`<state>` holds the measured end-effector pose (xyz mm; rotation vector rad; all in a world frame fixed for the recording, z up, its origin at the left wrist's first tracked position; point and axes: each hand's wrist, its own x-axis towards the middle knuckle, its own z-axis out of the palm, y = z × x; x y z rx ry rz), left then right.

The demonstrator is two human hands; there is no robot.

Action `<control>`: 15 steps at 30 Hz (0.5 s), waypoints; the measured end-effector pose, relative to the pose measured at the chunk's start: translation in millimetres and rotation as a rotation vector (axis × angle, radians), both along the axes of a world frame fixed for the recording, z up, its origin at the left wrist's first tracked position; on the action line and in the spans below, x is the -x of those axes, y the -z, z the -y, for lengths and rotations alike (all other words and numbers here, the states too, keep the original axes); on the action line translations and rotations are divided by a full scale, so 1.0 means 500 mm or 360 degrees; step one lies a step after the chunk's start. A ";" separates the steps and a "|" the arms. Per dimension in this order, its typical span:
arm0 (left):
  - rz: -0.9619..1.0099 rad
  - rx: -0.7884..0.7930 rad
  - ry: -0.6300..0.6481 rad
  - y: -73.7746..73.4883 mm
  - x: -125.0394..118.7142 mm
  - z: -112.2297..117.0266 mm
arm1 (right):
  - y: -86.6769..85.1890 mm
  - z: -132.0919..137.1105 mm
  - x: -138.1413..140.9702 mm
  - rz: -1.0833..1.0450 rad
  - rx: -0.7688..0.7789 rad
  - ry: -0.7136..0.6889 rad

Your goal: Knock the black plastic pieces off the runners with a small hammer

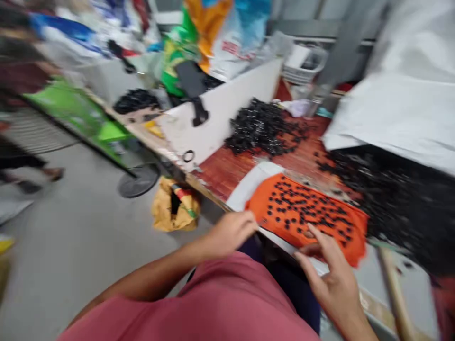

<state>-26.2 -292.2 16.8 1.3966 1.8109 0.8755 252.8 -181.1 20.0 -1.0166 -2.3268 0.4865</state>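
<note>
An orange cloth lies on the bench near its front edge, scattered with many small round black pieces. My left hand is at the left front corner of the cloth. Its fingers are drawn together, and blur hides whatever may be between them. Over the front edge of the cloth is my right hand, with thumb and forefinger apart and the fingertips close to the black pieces. Under the cloth's left side a white sheet shows.
Behind the cloth is a heap of black parts on the red-brown bench top. More dark parts spread at right beside a large white bag. A white divider board stands left. A yellow bag sits on the floor.
</note>
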 end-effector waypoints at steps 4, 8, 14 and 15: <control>-0.0215 -0.0091 0.0083 0.008 0.081 -0.044 | 0.018 -0.022 -0.140 0.0358 -0.0351 0.0593; -0.0367 -0.0069 0.0302 0.022 0.076 -0.096 | 0.050 -0.032 -0.255 0.1067 -0.0153 0.0946; -0.0372 0.0040 0.0381 0.039 0.061 -0.139 | 0.091 -0.081 -0.275 0.1199 0.0456 0.0997; -0.0350 0.0044 0.0371 0.038 0.063 -0.139 | 0.093 -0.089 -0.281 0.1154 0.0438 0.1038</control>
